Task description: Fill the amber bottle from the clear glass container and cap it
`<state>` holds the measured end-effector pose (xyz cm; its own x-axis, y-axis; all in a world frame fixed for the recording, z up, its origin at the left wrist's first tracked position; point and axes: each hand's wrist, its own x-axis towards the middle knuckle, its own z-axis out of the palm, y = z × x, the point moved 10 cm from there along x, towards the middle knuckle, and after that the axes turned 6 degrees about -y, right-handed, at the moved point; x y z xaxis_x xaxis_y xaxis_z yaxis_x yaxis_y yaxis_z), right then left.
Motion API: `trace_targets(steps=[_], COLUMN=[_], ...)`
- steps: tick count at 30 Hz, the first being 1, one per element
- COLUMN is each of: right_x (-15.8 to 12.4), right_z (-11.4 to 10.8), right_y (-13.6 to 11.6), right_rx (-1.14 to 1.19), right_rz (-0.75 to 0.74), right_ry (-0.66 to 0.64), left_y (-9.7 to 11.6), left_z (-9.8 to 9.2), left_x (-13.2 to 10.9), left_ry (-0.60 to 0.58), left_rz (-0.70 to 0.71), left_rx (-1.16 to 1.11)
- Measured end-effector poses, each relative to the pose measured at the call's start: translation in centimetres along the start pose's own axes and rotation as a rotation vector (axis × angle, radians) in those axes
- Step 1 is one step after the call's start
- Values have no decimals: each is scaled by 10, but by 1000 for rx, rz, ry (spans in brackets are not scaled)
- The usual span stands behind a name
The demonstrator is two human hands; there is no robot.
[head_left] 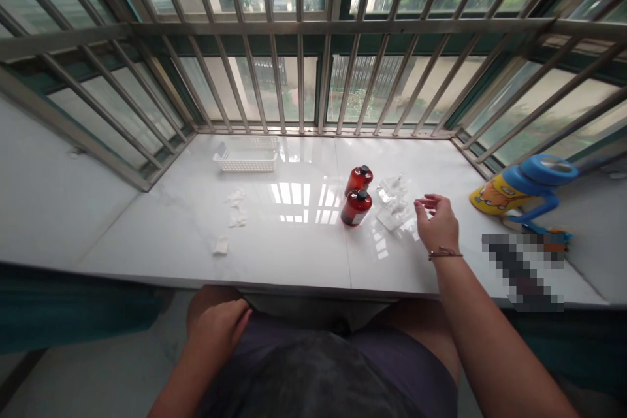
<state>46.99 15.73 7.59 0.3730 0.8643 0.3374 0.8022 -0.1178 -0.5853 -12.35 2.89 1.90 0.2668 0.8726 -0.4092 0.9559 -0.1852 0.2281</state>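
My right hand (437, 221) is over the right part of the white marble ledge, its fingers bent and held apart from the thumb, with nothing seen in it. Just left of it lie crumpled clear plastic packets (393, 214). Beside those stand two reddish-brown bottles with black caps, a front bottle (356, 210) with a label and a rear bottle (361, 177) partly hidden behind it. My left hand (223, 326) rests on my left thigh, away from the ledge, loosely curled and holding nothing that I can see.
A white perforated basket (247, 164) sits at the back left. Several small white pieces (237, 208) and a folded white pad (221, 247) lie nearer. At right is a blue and yellow flask (519, 186), beside a blurred-out dark item (524, 272). Metal window bars (298, 85) enclose the ledge.
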Motion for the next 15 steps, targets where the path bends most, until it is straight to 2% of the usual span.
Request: trace_targets(steps=[3,7,11,15], right_x=[17,42,55,55], right_z=[-11,-7,7,11], right_y=[36,75,95,103], right_rx=[-82,-145,-141,-72], right_rz=[86,175,246,309], right_ry=[-14,-101,-154,-107], left_y=[2,21,48,60], left_z=[1,6,13,16], left_x=[5,12,12,10], left_ry=[-48,-66,-53,-48], left_rz=[1,57,139,178], left_rx=[39,26,-5,-9])
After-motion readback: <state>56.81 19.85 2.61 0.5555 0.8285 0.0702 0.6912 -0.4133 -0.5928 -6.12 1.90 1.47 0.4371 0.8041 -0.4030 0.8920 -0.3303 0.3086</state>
